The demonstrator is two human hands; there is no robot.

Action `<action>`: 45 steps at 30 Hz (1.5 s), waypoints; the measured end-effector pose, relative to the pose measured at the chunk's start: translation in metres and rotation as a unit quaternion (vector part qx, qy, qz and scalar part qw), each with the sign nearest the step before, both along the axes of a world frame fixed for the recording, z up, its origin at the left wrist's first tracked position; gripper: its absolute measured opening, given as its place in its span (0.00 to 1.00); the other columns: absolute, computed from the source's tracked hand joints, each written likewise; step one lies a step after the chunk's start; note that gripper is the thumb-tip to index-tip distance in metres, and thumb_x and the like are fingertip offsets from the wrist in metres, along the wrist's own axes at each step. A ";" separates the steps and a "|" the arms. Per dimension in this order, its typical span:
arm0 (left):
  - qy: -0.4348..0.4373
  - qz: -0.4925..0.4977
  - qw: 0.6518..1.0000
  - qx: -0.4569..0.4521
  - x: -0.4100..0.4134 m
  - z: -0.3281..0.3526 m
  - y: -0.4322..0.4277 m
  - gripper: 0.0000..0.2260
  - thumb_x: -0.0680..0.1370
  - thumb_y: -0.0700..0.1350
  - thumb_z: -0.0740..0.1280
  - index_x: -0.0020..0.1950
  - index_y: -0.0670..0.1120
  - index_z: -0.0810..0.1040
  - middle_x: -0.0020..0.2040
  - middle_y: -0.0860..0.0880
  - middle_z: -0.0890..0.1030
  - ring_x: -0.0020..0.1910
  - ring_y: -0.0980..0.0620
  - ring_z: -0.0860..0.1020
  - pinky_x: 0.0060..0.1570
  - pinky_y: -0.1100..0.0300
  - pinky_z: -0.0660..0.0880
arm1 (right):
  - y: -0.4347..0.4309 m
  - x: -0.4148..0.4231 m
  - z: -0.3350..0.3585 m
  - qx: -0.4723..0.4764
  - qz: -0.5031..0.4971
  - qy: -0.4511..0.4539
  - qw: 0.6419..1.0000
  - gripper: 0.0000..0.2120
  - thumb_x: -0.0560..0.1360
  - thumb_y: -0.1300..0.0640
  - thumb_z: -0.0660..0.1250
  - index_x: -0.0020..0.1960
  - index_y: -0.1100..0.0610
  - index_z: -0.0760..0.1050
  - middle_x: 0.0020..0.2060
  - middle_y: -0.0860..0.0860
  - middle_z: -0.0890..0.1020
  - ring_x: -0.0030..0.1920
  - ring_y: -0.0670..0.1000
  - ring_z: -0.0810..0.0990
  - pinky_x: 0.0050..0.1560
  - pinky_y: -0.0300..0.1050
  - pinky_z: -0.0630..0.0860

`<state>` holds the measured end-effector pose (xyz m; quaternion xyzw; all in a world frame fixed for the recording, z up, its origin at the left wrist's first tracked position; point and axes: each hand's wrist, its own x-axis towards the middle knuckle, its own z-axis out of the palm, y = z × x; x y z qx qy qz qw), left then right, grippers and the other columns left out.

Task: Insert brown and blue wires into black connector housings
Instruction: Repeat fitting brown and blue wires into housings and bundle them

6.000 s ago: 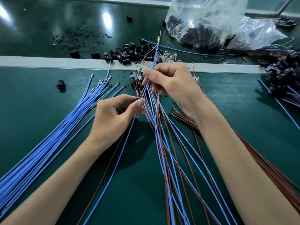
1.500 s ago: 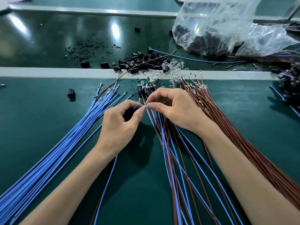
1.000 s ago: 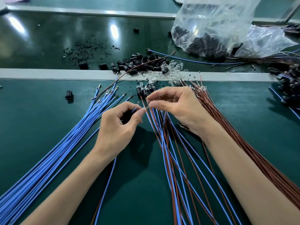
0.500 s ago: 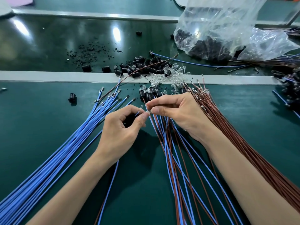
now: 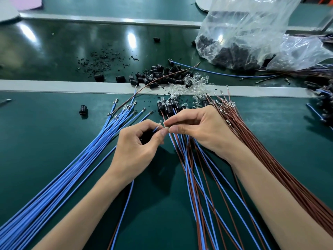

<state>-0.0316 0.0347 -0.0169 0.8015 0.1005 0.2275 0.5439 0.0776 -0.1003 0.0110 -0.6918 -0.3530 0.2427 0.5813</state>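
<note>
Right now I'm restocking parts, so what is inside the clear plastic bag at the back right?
Through the clear plastic bag, a heap of small black parts shows at its bottom, likely connector housings. Folds and glare hide their count and anything under the heap.

Both bare forearms reach in from the near edge and converge. The left hand (image 5: 137, 148) is curled, thumb and forefinger pinching a blue wire (image 5: 156, 127). The right hand (image 5: 201, 130), knuckles up, pinches thumb to forefinger right beside the left thumb; what it holds is hidden.
</note>
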 end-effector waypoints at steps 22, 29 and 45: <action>-0.005 0.058 0.998 -0.036 -0.001 -0.001 -0.001 0.07 0.73 0.49 0.68 0.37 0.48 0.79 0.31 0.50 0.79 0.29 0.56 0.72 0.31 0.63 0.68 | 0.007 -0.010 -0.011 0.027 -0.037 -0.148 0.988 0.09 0.70 0.70 0.71 0.49 0.61 0.83 0.45 0.50 0.84 0.47 0.41 0.82 0.51 0.31 0.74; 0.000 0.044 0.999 -0.028 -0.001 0.000 0.000 0.08 0.73 0.51 0.69 0.36 0.49 0.79 0.30 0.51 0.79 0.28 0.58 0.70 0.30 0.67 0.65 | 0.008 -0.009 -0.009 0.057 -0.057 -0.155 0.985 0.08 0.69 0.68 0.73 0.48 0.61 0.83 0.42 0.53 0.83 0.44 0.47 0.82 0.48 0.37 0.77; -0.034 0.026 0.989 -0.141 0.000 0.005 -0.003 0.08 0.73 0.49 0.66 0.44 0.45 0.78 0.34 0.49 0.82 0.27 0.54 0.77 0.30 0.70 0.71 | 0.003 -0.006 -0.005 0.046 -0.058 -0.152 0.986 0.07 0.68 0.67 0.75 0.45 0.60 0.83 0.39 0.50 0.85 0.41 0.46 0.83 0.46 0.37 0.78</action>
